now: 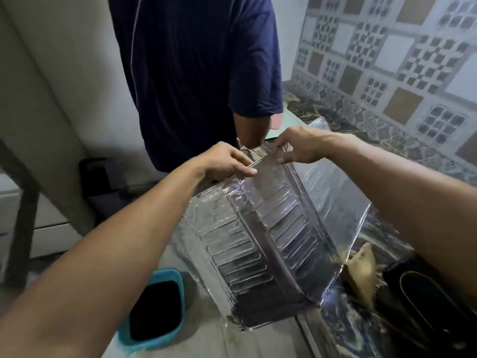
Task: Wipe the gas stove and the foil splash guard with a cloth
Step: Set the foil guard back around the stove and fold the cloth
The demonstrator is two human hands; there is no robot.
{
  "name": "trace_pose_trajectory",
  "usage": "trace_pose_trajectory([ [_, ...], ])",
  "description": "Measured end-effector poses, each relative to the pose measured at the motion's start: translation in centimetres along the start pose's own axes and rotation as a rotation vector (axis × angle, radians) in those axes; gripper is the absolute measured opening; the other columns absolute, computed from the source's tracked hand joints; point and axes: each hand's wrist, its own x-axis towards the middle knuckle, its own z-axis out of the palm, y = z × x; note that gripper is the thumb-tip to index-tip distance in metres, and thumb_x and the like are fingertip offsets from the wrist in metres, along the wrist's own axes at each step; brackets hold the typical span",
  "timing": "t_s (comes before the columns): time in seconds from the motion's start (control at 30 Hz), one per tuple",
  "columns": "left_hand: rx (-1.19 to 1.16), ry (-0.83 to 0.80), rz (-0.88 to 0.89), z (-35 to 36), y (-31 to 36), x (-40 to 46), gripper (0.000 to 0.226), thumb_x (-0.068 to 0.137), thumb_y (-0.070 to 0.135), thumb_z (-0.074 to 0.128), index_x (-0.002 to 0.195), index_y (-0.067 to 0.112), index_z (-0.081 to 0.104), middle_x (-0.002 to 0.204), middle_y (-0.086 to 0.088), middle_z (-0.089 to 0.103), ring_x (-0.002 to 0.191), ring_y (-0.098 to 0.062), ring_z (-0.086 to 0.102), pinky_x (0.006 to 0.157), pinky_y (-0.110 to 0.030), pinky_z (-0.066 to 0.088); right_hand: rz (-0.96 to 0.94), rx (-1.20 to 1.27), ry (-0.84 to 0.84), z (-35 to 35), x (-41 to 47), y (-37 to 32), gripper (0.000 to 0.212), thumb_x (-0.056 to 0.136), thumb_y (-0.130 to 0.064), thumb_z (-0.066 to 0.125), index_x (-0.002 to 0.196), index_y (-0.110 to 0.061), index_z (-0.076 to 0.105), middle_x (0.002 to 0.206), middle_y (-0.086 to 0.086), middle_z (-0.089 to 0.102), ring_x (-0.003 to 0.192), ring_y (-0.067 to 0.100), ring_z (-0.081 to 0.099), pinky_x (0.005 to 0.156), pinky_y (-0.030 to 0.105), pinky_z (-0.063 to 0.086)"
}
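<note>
The foil splash guard (271,236) is a silver embossed sheet folded into panels, standing over the counter at the centre. My left hand (227,161) pinches its top edge on the left. My right hand (302,146) grips the same top edge a little to the right. A yellowish cloth (361,270) lies beside the guard's lower right corner. The black gas stove (423,306) shows at the lower right, partly hidden by my right forearm.
Another person in a dark blue shirt (196,73) stands close behind the guard. A blue tub (157,306) with a dark inside sits at the lower left. A patterned tile wall (400,60) runs along the right. White cabinet fronts (51,99) stand on the left.
</note>
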Motion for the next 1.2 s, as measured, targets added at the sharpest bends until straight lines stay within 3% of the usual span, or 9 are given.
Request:
trace_pose_trajectory([
  [0.13,0.108,-0.003,0.026,0.0,0.3,-2.6,0.039,0.065,0.045,0.083,0.092,0.017,0.079,0.086,0.004,0.074,0.087,-0.005,0.064,0.082,-0.018,0.048,-0.057,-0.071,0.081,-2.2,-2.2,1.1,0.024,0.087,-0.028,0.069,0.109,-0.018,0.070,0.113,0.007,0.067,0.104,0.027,0.057,0.067,0.023,0.027],
  [0.3,0.409,0.069,0.029,-2.2,1.3,-5.3,0.053,0.053,0.055,0.086,0.084,0.013,0.077,0.068,-0.004,0.056,0.065,-0.014,0.050,0.061,-0.033,0.040,-0.061,-0.106,0.240,-5.9,-5.3,3.4,0.020,0.082,-0.025,0.073,0.100,-0.017,0.074,0.101,0.009,0.070,0.098,0.029,0.062,0.072,0.027,0.039],
  [0.43,0.517,0.157,0.065,-3.6,3.5,-6.6,0.040,0.053,0.034,0.093,0.084,0.016,0.077,0.078,-0.007,0.072,0.072,-0.012,0.064,0.073,-0.038,0.053,-0.037,-0.120,0.369,-9.7,-8.9,5.5,0.020,0.078,-0.027,0.078,0.097,-0.019,0.076,0.091,0.003,0.069,0.092,0.025,0.062,0.072,0.025,0.039],
  [0.57,0.653,0.248,0.093,-4.3,5.8,-6.8,0.048,0.056,0.019,0.092,0.101,0.016,0.074,0.102,0.002,0.072,0.099,-0.017,0.065,0.092,-0.036,0.051,0.023,-0.213,0.467,-13.3,-12.1,7.5,0.017,0.075,-0.032,0.080,0.089,-0.023,0.077,0.070,-0.009,0.055,0.078,0.020,0.052,0.071,0.026,0.037],
  [0.63,0.771,0.317,0.101,-4.6,6.8,-6.6,0.045,0.061,0.017,0.089,0.102,0.017,0.073,0.103,0.002,0.069,0.100,-0.017,0.062,0.090,-0.034,0.050,0.062,-0.238,0.508,-15.0,-13.8,8.7,0.013,0.076,-0.032,0.079,0.087,-0.025,0.077,0.075,-0.004,0.061,0.083,0.023,0.056,0.075,0.029,0.040],
  [0.8,0.876,0.463,0.201,-4.3,9.9,-5.7,0.029,0.062,0.017,0.086,0.089,0.018,0.075,0.078,-0.001,0.069,0.080,-0.021,0.064,0.074,-0.032,0.051,0.172,-0.349,0.640,-18.5,-18.9,11.4,0.014,0.083,-0.028,0.074,0.096,-0.022,0.076,0.108,0.009,0.070,0.099,0.033,0.058,0.078,0.032,0.038],
  [1.07,0.805,0.551,0.304,-0.3,14.7,-2.8,0.003,0.072,0.020,0.076,0.071,0.019,0.074,0.059,-0.004,0.060,0.075,-0.030,0.065,0.068,-0.034,0.049,0.419,-0.459,0.796,-21.5,-28.6,15.2,0.015,0.085,-0.013,0.067,0.095,-0.019,0.077,0.103,0.015,0.070,0.095,0.038,0.059,0.078,0.039,0.045],
  [1.13,0.735,0.548,0.372,1.9,16.9,-2.5,0.017,0.073,0.010,0.072,0.059,0.019,0.067,0.063,-0.012,0.062,0.074,-0.031,0.065,0.067,-0.034,0.046,0.477,-0.466,0.819,-21.8,-31.3,16.3,0.016,0.085,-0.013,0.068,0.097,-0.018,0.077,0.101,0.015,0.071,0.092,0.038,0.061,0.079,0.040,0.048],
  [1.2,0.669,0.534,0.440,4.5,19.6,-2.5,0.015,0.074,0.002,0.067,0.060,0.009,0.066,0.065,-0.017,0.063,0.070,-0.029,0.059,0.066,-0.032,0.041,0.547,-0.452,0.843,-21.9,-34.2,17.4,0.019,0.085,-0.015,0.069,0.102,-0.016,0.076,0.102,0.015,0.072,0.091,0.038,0.062,0.081,0.042,0.049],
])
